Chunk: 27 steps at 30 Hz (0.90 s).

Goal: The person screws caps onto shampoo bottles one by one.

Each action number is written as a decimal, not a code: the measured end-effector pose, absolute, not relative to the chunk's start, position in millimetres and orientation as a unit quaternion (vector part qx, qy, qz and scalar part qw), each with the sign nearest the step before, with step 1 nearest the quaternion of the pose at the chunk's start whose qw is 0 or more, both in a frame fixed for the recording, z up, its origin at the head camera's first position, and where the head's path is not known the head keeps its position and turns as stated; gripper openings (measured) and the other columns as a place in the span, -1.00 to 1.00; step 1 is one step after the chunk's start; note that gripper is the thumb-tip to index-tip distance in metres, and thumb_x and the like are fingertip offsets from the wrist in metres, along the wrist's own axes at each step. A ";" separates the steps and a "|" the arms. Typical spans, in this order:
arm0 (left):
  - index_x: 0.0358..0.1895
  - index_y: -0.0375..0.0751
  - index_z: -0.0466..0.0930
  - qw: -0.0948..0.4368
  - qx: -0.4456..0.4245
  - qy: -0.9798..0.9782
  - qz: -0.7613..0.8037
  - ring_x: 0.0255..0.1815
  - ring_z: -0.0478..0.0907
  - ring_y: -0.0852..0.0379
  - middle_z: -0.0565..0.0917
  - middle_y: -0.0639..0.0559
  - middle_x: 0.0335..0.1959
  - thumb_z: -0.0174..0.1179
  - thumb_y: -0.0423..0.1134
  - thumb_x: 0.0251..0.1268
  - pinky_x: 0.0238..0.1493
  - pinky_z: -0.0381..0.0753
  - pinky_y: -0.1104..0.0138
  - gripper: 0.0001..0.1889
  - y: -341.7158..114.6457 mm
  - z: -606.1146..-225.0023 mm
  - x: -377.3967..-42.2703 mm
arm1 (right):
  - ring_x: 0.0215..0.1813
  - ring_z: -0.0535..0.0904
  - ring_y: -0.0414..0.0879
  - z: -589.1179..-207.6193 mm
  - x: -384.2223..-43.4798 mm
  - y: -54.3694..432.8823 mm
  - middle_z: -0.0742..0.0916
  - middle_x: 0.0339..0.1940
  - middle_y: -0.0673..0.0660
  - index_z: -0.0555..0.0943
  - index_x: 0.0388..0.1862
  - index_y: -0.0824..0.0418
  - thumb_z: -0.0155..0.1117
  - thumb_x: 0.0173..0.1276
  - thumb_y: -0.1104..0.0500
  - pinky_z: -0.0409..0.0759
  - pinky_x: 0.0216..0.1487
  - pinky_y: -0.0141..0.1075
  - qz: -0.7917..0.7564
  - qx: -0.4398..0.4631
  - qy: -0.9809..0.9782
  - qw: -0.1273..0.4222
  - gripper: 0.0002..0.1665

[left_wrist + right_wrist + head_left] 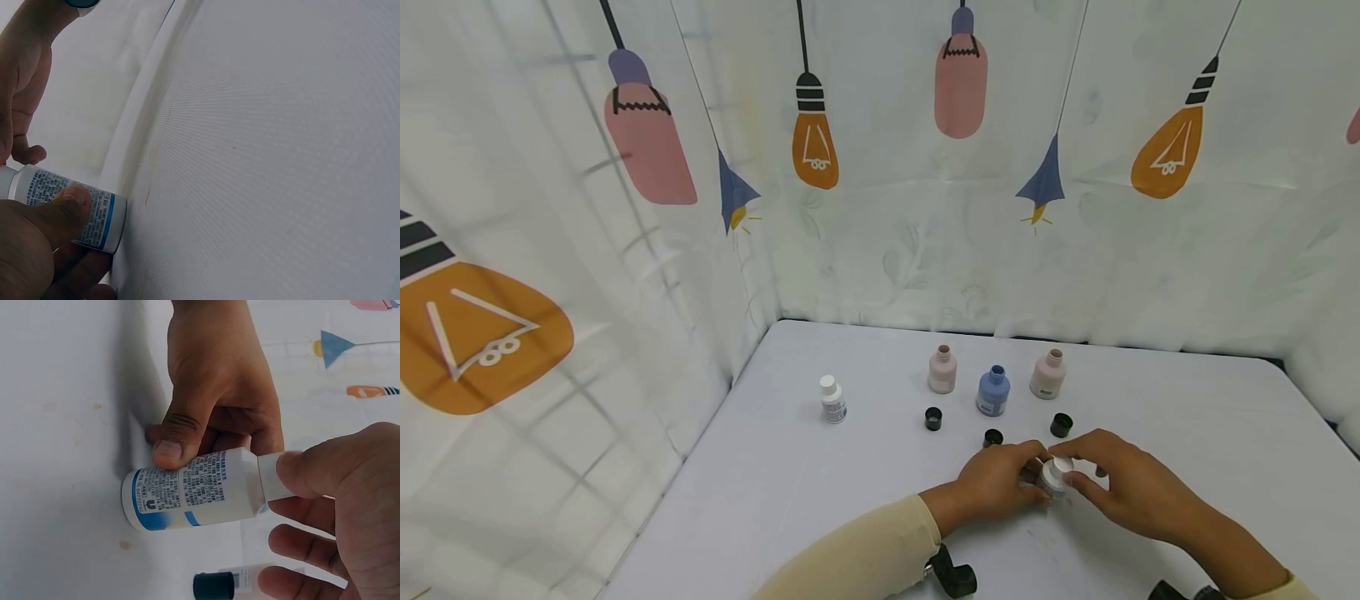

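Observation:
A small white bottle (pixel 234 481) with a printed label and a blue stripe near its base stands between the two hands at the table's right front. The left hand (pixel 1000 482) grips its body, the thumb (pixel 76 203) lying across the label in the left wrist view. From the other side, the right hand (pixel 1131 487) pinches the white cap (pixel 273 477) between thumb and forefinger, its other fingers loosely bent. The cap sits on the bottle's neck. The bottle's base is right at the tabletop.
Behind the hands stand two uncapped pink bottles, one left (pixel 942 372) and one right (pixel 1047 377), with an uncapped blue bottle (pixel 993 393) between them. Black caps (pixel 933 418) lie in front of them. Another capped white bottle (pixel 832 400) stands farther left on the white table (pixel 760 467).

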State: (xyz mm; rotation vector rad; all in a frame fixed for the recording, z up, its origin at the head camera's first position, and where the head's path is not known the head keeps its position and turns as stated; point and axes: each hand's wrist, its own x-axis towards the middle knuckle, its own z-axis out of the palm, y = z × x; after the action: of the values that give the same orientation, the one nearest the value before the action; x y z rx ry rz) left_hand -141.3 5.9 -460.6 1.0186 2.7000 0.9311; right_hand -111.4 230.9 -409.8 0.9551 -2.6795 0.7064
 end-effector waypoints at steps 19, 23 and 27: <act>0.22 0.08 0.54 0.057 0.329 0.890 0.309 0.02 0.58 0.53 0.72 0.33 0.04 0.46 -0.06 0.28 0.01 0.49 0.57 -0.53 5.4 -458.7 -140.0 | -0.06 0.61 -0.20 -409.8 -111.6 230.6 0.69 0.02 -0.21 0.67 0.17 -0.13 0.58 0.16 0.32 0.61 -0.28 -0.37 0.246 0.345 -0.899 0.108 -0.38; 0.21 0.09 0.54 0.058 0.327 0.891 0.309 0.02 0.58 0.53 0.72 0.33 0.04 0.46 -0.05 0.29 0.01 0.49 0.56 -0.54 5.8 -458.8 -140.3 | -0.08 0.61 -0.21 -408.7 -111.8 229.9 0.68 0.00 -0.22 0.68 0.14 -0.14 0.58 0.19 0.30 0.61 -0.27 -0.36 0.243 0.337 -0.904 0.100 -0.42; 0.19 0.10 0.54 0.062 0.327 0.891 0.309 0.03 0.57 0.54 0.72 0.35 0.03 0.45 -0.05 0.29 0.02 0.49 0.55 -0.55 5.8 -458.6 -140.6 | -0.08 0.61 -0.22 -407.4 -111.8 229.9 0.66 -0.02 -0.24 0.68 0.11 -0.18 0.57 0.25 0.16 0.63 -0.25 -0.33 0.232 0.307 -0.919 0.086 -0.52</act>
State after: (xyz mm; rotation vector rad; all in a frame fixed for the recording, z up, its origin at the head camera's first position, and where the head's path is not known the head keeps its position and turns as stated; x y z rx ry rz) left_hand -140.6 5.8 -458.6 0.9878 2.6946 0.9341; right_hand -111.8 229.9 -407.4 0.9161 -2.7377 0.6915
